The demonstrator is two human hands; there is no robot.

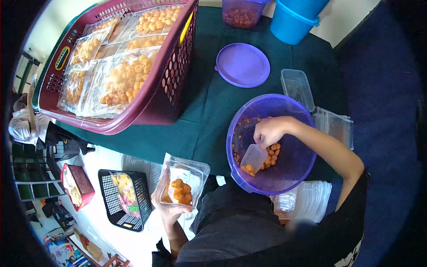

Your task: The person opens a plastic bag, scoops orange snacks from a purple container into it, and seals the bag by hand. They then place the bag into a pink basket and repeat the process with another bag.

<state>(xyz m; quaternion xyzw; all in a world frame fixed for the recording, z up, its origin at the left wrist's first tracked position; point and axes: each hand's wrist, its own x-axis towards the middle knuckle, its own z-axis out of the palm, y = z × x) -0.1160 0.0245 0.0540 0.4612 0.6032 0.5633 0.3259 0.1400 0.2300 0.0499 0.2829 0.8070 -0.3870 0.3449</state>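
My left hand [171, 213] is wrapped around the lower part of a clear plastic pouch [200, 171], held beyond the table's front edge. A few round orange-brown snack balls [181, 191] lie at the bottom of the pouch. Inside the large purple tub [298, 133], my right hand [270, 130] grips a translucent scoop [254, 155] by its handle. The scoop's blade tilts down among more snack balls [270, 158], with one or two at its lip. Crumbs cling to the tub's inner wall.
A maroon basket [171, 89] full of packed pouches stands left on the green-covered table [207, 93]. Behind the tub lie a purple lid [243, 65] and a clear container [297, 86]. Flat pouches [313, 200] are stacked nearby. Blue tubs [291, 26] stand behind; a black crate [126, 200] is on the floor.
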